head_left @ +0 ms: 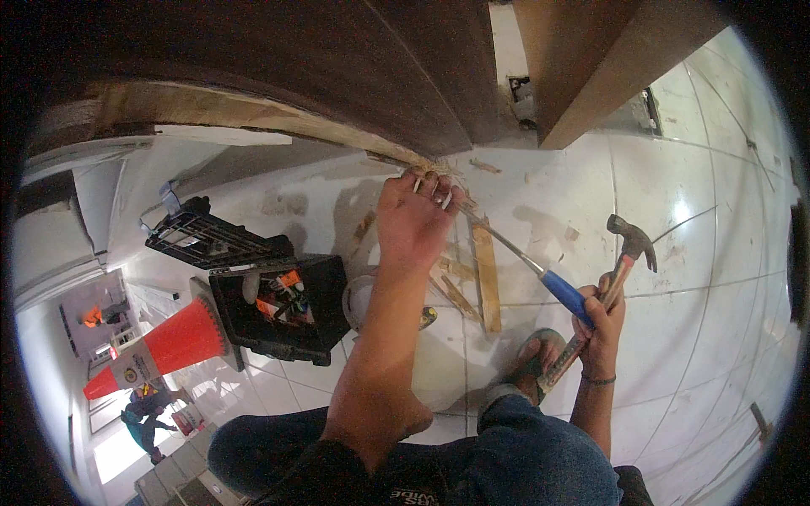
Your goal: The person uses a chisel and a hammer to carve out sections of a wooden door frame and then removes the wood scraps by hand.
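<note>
My left hand [418, 215] reaches forward with its fingers curled over frayed wood splinters [443, 167] at the lower edge of a dark wooden panel [295, 76]. In my closed right hand [603, 329] are two tools together. One is a claw hammer [631, 243], its head pointing up and away from me. The other is a blue-handled screwdriver [564, 295], whose long metal shaft slants toward my left hand. The shaft's tip is hard to make out beside my left fingers. Broken wood strips [487, 274] lie on the tiles between my hands.
An open black toolbox [283, 308] with several tools inside stands at the left. Beyond it lies an orange traffic cone [181, 341]. Another person [145, 417] is farther off at lower left. A wooden post [582, 76] stands ahead over white floor tiles [666, 337].
</note>
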Motion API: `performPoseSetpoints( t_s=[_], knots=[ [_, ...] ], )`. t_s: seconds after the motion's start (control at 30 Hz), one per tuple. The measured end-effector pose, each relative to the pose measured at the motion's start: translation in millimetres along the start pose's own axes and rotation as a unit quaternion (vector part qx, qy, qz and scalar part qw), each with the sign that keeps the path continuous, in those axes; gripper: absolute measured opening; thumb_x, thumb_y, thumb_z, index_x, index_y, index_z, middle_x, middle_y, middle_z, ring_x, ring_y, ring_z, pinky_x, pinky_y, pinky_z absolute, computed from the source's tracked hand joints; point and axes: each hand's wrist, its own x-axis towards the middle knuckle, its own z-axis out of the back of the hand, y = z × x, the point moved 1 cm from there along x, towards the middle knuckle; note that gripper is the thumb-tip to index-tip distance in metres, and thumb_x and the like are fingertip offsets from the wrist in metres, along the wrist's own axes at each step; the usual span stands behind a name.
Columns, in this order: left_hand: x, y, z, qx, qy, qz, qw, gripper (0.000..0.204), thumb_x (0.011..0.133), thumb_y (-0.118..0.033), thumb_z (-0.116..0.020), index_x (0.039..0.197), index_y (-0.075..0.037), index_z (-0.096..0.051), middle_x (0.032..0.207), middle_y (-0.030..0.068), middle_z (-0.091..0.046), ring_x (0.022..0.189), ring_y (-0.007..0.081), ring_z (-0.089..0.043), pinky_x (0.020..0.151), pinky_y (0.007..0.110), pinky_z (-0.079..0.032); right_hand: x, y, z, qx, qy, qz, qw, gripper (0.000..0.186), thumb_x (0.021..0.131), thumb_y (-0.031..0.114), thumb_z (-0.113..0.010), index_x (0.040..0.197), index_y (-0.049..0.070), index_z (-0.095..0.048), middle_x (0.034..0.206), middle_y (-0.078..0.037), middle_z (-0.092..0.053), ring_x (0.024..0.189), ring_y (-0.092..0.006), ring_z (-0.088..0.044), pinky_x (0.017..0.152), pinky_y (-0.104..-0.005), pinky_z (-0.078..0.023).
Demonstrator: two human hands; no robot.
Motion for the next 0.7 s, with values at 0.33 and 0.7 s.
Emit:
performPoseSetpoints(
  t_s=[0.33, 0.7],
  knots=[
    [-10.3, -3.8, -10.1, 0.265, -0.216, -0.085, 0.936, 0.027, 0.089, -0.032, -0.070, 0.107, -0.014, -0.063, 0.093, -0.0020, -0.051, 0.091, 0.0151, -0.046, 0.093, 0.034, -0.036, -9.4, -5.3, -1.3, -0.023, -0.024, -0.040, 0.999, 0.035, 0.083, 0.015, -0.070, 0.098, 0.012, -0.038, 0.077, -0.004, -0.057, 0.041, -0.0010, -0.033, 0.033, -0.0154, -0.027],
    [-17.4, 3.0, -48.9, 0.150, -0.277, -0.058, 0.947, 0.019, 0.089, -0.028, -0.070, 0.104, -0.020, -0.061, 0.090, -0.0082, -0.051, 0.086, 0.0086, -0.047, 0.088, 0.034, -0.036, -9.7, -1.2, 0.6, -0.032, -0.022, -0.064, 0.997, 0.034, 0.083, 0.015, -0.069, 0.096, 0.013, -0.037, 0.074, -0.001, -0.053, 0.041, -0.0012, -0.031, 0.033, -0.0162, -0.025]
  ],
)
